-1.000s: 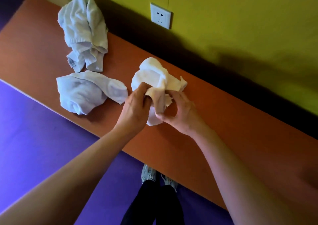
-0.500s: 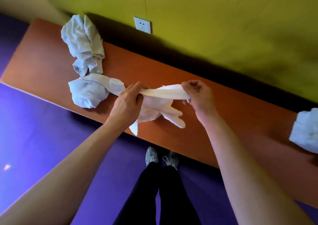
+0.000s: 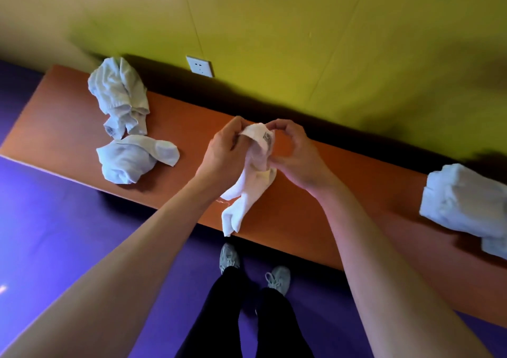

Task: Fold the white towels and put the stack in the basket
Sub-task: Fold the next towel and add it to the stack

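A small white towel (image 3: 248, 190) hangs above the orange table (image 3: 301, 220), held at its top edge by both hands. My left hand (image 3: 223, 154) pinches the left part of the top, my right hand (image 3: 297, 154) pinches the right, close together; a label shows between them. The towel's lower end dangles past the table's front edge. Two crumpled white towels lie at the table's left: one at the back (image 3: 119, 94), one nearer the front (image 3: 131, 160). Another white towel (image 3: 463, 201) sits at the right edge of view. No basket is visible.
The table runs along a yellow-green wall with a white socket (image 3: 199, 66). The floor (image 3: 55, 234) is purple. My legs and grey shoes (image 3: 229, 256) stand at the table's front edge.
My hands came together from a spread grip and lifted the towel, which now hangs down bunched instead of stretched sideways. The view has tilted up and pulled back.
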